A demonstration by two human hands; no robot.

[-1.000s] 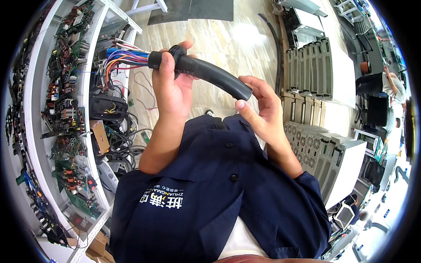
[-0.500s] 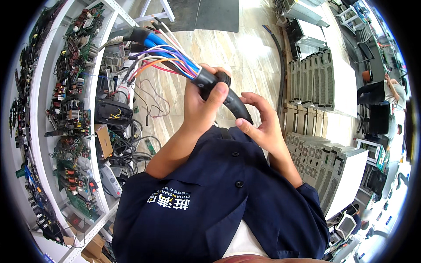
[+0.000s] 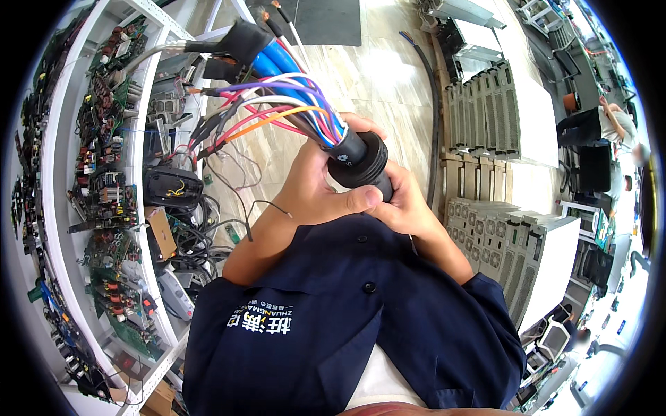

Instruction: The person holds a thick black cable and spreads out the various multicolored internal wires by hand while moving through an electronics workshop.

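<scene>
Clasping a black multicore cable, the left hand curls its grip around the ribbed grommet, the right hand around the sheath.

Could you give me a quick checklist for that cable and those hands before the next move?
1. Left hand holding the cable: ok, wrapped around it.
2. Right hand supporting it: ok, against its lower part.
3. Black collar around the cable: ok.
4. Wires neatly separated: not ok, they fan out and cross.
5. All wire tips bare: cannot tell; a few show copper, others are unclear.
6. Cable's lower end intact: cannot tell, hidden.
</scene>
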